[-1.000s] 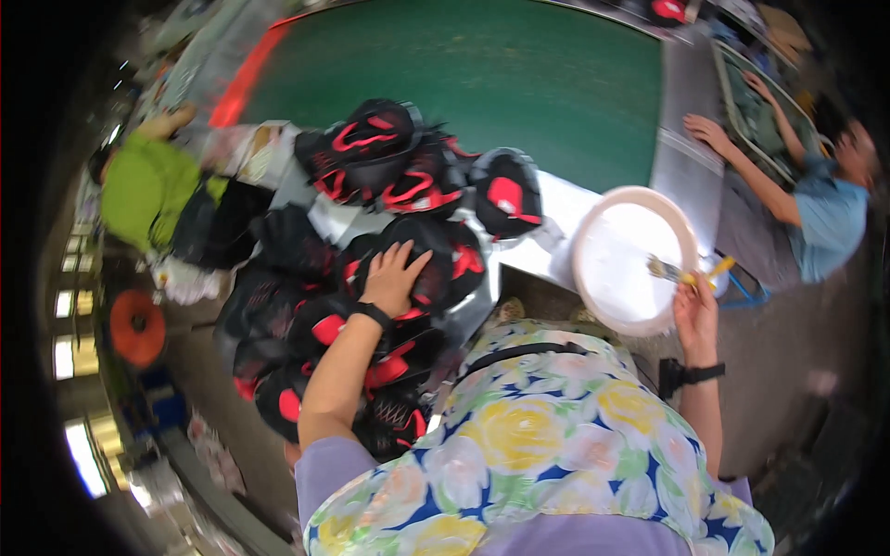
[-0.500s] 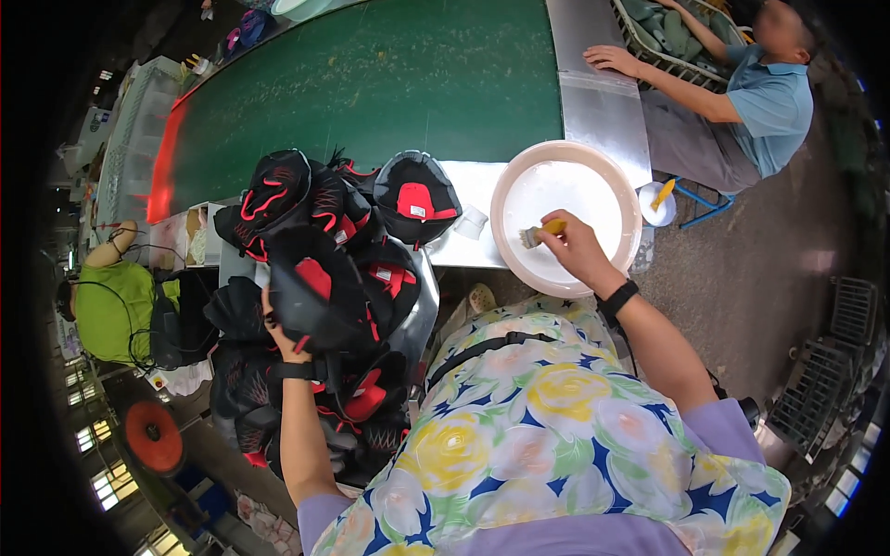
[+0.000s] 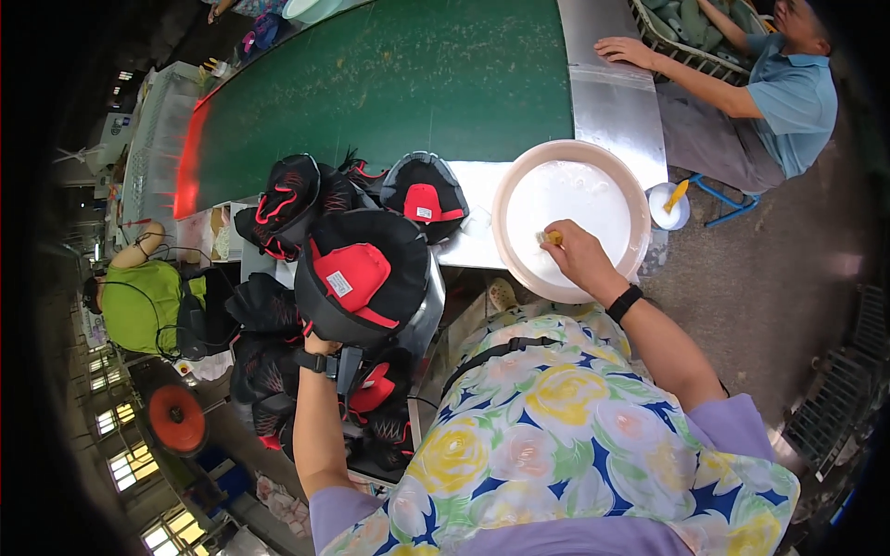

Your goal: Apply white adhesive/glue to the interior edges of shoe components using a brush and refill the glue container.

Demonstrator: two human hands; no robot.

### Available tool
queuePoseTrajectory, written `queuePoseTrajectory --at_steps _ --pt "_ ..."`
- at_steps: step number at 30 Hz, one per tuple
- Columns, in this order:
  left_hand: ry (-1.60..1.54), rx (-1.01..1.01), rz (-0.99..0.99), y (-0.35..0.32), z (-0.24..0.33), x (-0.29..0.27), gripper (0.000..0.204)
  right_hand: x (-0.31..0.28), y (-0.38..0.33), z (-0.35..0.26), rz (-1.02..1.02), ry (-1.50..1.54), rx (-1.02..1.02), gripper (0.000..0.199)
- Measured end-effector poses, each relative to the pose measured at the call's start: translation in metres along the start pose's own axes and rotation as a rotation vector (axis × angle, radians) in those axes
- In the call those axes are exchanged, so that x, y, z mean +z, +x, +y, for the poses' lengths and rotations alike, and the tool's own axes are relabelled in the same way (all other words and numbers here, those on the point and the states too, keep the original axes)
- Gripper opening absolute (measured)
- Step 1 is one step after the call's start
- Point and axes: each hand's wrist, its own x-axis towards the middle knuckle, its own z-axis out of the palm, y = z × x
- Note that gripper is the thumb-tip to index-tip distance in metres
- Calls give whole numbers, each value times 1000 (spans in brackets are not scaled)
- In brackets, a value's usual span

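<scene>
My left hand grips a black-and-red shoe upper from underneath. Its wide opening faces up, showing a red inner piece with a white label. My fingers are mostly hidden behind it. Over a beige basin of white liquid, my right hand pinches a small brush by its yellow handle. The bristles point left and are hard to make out. Another shoe upper stands between the basin and the held one. More black uppers are heaped around my left forearm.
A green conveyor belt runs beyond the basin. Right of the basin stands a white pot with a yellow-handled brush. A person in light blue sits beside a basket of grey-green pieces. Another person wears lime green at far left.
My left hand has lifted and turned the shoe upper, so its opening now faces me. The brush has tilted in my right hand, still over the basin. The view has shifted slightly.
</scene>
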Motion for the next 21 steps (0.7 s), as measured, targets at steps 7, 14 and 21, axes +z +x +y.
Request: queuePoseTrajectory --at_steps 7,14,21 --pt "6 -32 -51 14 16 49 37 12 6 10 -132 -13 -221 17" --pt "21 -68 -116 47 23 108 38 -56 18 43 13 -46 -162 16" --pt "15 -150 -284 46 14 181 38 -125 47 21 31 432 -75 21"
